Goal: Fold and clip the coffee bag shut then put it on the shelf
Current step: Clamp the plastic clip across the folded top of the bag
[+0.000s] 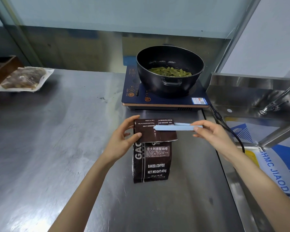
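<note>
A dark brown coffee bag (151, 162) stands on the steel counter, its top folded over toward me. My left hand (124, 137) pinches the left edge of the folded flap, thumb on front. A long pale blue clip (176, 127) lies across the flap's right part, sticking out past the bag's right edge. My right hand (213, 133) grips the clip's right end between thumb and fingers. Whether the clip's jaws are closed on the flap is unclear.
Behind the bag a black pot (170, 71) with green vegetable pieces sits on a dark blue induction cooker (164, 97); its black cord (224, 121) runs right. A steel sink with tap (273, 101) lies to the right. A sealed food packet (23, 79) rests far left.
</note>
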The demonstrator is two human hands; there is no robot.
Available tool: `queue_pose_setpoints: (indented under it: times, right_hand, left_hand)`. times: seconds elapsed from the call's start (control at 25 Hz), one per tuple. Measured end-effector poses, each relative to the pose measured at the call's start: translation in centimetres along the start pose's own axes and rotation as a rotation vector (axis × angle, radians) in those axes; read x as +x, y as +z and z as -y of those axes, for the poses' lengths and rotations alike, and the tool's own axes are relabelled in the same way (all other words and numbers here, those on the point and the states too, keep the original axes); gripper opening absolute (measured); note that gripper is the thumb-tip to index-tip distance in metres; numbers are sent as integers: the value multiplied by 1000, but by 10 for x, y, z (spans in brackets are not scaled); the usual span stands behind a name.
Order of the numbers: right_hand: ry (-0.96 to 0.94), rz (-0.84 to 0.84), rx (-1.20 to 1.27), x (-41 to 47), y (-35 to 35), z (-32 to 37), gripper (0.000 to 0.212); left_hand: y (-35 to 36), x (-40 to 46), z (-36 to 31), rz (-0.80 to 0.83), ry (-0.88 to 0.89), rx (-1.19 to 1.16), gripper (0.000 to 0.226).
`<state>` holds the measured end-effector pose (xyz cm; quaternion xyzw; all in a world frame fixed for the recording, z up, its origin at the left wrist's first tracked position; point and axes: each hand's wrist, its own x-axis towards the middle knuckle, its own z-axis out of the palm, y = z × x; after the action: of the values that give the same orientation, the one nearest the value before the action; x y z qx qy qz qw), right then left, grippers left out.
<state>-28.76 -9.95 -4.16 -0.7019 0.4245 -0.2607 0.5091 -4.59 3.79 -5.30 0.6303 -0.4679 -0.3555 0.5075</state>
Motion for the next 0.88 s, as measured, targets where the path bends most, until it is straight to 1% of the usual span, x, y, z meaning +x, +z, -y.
queue_pose_setpoints:
  times: [0.12, 0.28, 0.6, 0.8, 0.88]
  right_hand:
    - [-33, 59, -21, 8, 11, 7, 20]
    - [-38, 98, 2, 17, 30, 14, 20]
    - [-25, 9, 107, 26, 57, 5, 21]
    - [-68, 33, 132, 26, 60, 7, 21]
    - [-77, 29, 142, 25, 61, 7, 22]
  left_hand:
    - [0, -1, 0, 6, 8, 11, 49]
    - [-1, -2, -2, 5, 13, 21, 52]
    - [-1, 0, -2, -21, 22, 56, 54]
    - [-1, 0, -3, -17, 29, 61, 54]
    - [-1, 0, -4, -39, 30, 69, 55]
